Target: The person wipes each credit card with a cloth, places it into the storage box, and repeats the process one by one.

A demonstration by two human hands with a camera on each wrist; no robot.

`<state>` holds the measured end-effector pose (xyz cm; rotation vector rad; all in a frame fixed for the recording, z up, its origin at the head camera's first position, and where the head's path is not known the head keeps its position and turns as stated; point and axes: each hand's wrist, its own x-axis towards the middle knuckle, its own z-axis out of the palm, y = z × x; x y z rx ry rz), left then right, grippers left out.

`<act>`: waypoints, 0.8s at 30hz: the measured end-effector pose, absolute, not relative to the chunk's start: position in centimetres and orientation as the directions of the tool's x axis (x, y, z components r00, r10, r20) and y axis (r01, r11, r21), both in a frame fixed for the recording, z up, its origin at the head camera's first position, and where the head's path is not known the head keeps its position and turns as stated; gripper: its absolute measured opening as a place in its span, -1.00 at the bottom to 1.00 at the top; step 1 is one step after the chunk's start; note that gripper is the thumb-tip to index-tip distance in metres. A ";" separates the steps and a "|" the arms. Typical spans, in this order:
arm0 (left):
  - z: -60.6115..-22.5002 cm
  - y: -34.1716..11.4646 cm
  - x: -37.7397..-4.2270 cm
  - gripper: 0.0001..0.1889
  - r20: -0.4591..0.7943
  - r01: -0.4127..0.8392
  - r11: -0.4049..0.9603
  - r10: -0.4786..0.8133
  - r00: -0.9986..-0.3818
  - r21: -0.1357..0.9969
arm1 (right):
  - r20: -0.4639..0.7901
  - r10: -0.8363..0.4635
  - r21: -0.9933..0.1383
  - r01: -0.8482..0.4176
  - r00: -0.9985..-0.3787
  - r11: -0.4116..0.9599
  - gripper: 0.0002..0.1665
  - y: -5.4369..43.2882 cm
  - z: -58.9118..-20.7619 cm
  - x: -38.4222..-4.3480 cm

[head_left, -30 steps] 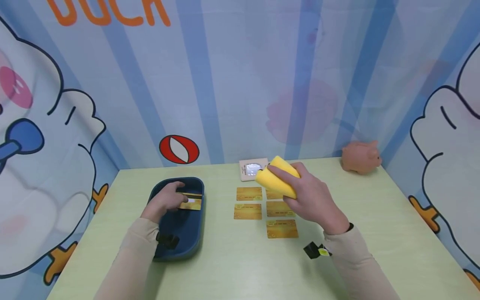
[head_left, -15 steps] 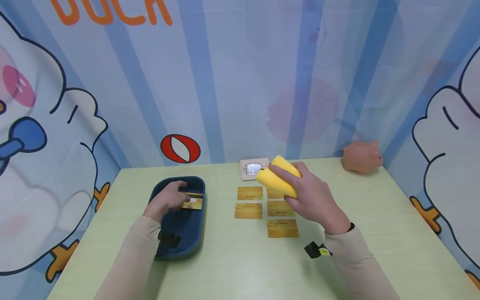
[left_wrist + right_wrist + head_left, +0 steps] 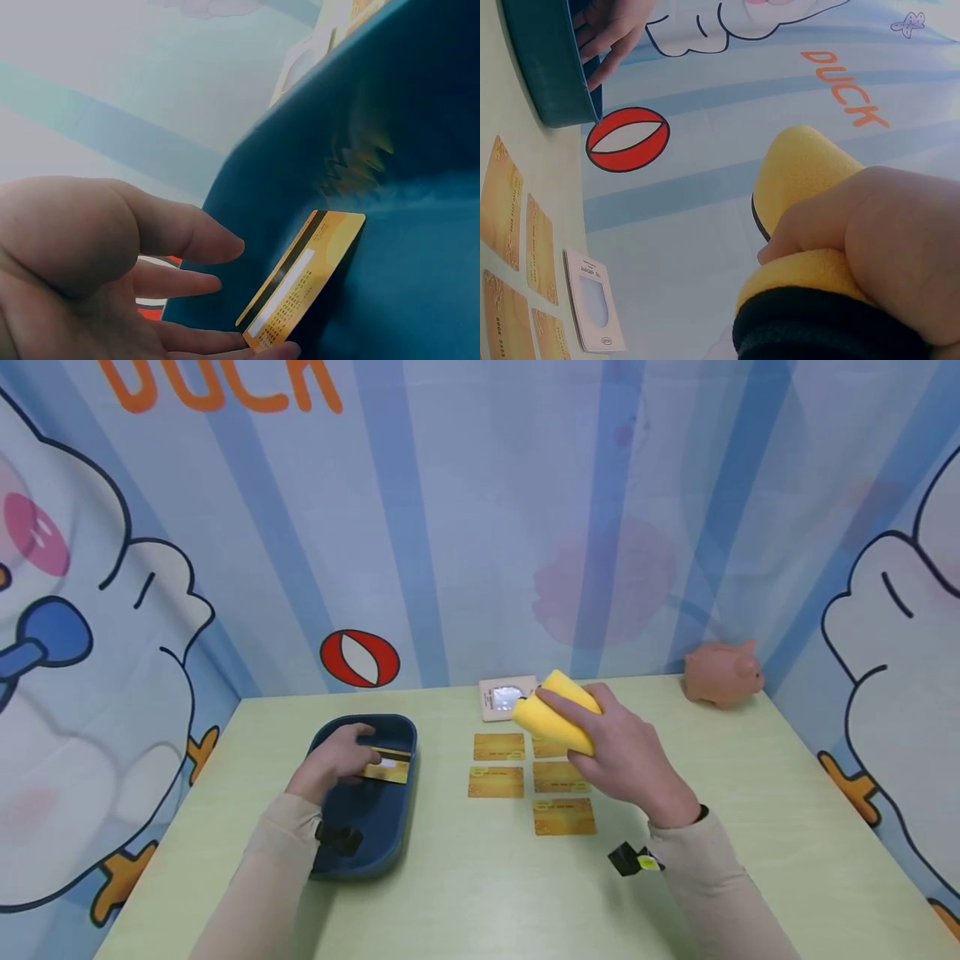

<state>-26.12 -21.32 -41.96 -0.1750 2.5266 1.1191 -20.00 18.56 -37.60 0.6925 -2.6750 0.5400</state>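
The tray (image 3: 373, 818) is dark blue, the card (image 3: 304, 277) in it gold with black and white bands, the plush (image 3: 551, 727) right of centre yellow and black, the pig (image 3: 720, 675) at right pink, the tabletop (image 3: 480, 893) pale green, and the backdrop (image 3: 498, 527) light blue with darker stripes.

Left hand (image 3: 339, 760) low, fingers extended, thumb apart; right hand (image 3: 628, 760) higher, fingers curled.

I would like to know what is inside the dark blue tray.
In the tray, one gold bank card is visible, stripe side showing; the left hand touches it. The hand, sleeve and wrist camera cover part of the tray; anything beneath is hidden.
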 end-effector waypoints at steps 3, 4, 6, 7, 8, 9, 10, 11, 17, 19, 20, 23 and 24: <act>-42.1 -21.4 -26.1 -0.35 -0.378 -0.259 0.682 0.027 -0.926 0.684 | 0.394 -0.395 -0.279 -0.518 -0.830 0.809 -0.06 18.5 -37.6 -19.9; -42.0 -21.4 -26.0 -0.35 -0.376 -0.260 0.683 0.022 -0.926 0.682 | 0.393 -0.396 -0.279 -0.518 -0.830 0.808 -0.06 18.5 -37.6 -19.9; -41.9 -21.5 -26.0 -0.36 -0.370 -0.259 0.690 0.014 -0.929 0.676 | 0.393 -0.398 -0.281 -0.520 -0.829 0.807 -0.05 18.5 -37.6 -19.9; -41.9 -21.5 -26.0 -0.37 -0.370 -0.260 0.692 0.010 -0.929 0.673 | 0.393 -0.397 -0.280 -0.519 -0.829 0.807 -0.05 18.5 -37.6 -19.9; -41.8 -21.5 -25.9 -0.37 -0.371 -0.263 0.692 0.007 -0.929 0.672 | 0.392 -0.397 -0.280 -0.519 -0.830 0.808 -0.05 18.5 -37.6 -19.9; -41.7 -21.5 -25.9 -0.37 -0.371 -0.265 0.693 0.004 -0.929 0.671 | 0.391 -0.397 -0.279 -0.518 -0.830 0.808 -0.05 18.5 -37.6 -19.9; -41.6 -21.5 -25.8 -0.37 -0.374 -0.270 0.691 0.000 -0.927 0.670 | 0.391 -0.398 -0.280 -0.519 -0.830 0.808 -0.05 18.5 -37.6 -19.9; -41.5 -21.5 -25.8 -0.36 -0.374 -0.270 0.692 0.000 -0.927 0.670 | 0.390 -0.398 -0.280 -0.518 -0.830 0.808 -0.05 18.4 -37.6 -19.9; -40.5 -21.2 -25.4 -0.34 -0.319 -0.226 0.676 0.015 -0.948 0.702 | 0.391 -0.395 -0.275 -0.515 -0.831 0.812 -0.05 18.4 -37.6 -19.9; -39.9 -20.9 -25.0 -0.34 -0.276 -0.186 0.660 0.034 -0.961 0.728 | 0.391 -0.394 -0.273 -0.514 -0.831 0.813 -0.05 18.5 -37.6 -20.0; -39.6 -20.6 -24.8 -0.34 -0.254 -0.164 0.648 0.047 -0.966 0.744 | 0.391 -0.394 -0.272 -0.513 -0.832 0.814 -0.05 18.5 -37.6 -20.0; -38.3 -19.5 -24.0 -0.36 -0.176 -0.092 0.595 0.085 -0.981 0.798 | 0.390 -0.391 -0.272 -0.510 -0.834 0.816 -0.06 18.6 -37.6 -20.0; -37.8 -19.0 -23.6 -0.36 -0.148 -0.067 0.568 0.098 -0.984 0.820 | 0.391 -0.390 -0.272 -0.510 -0.834 0.816 -0.06 18.6 -37.6 -20.0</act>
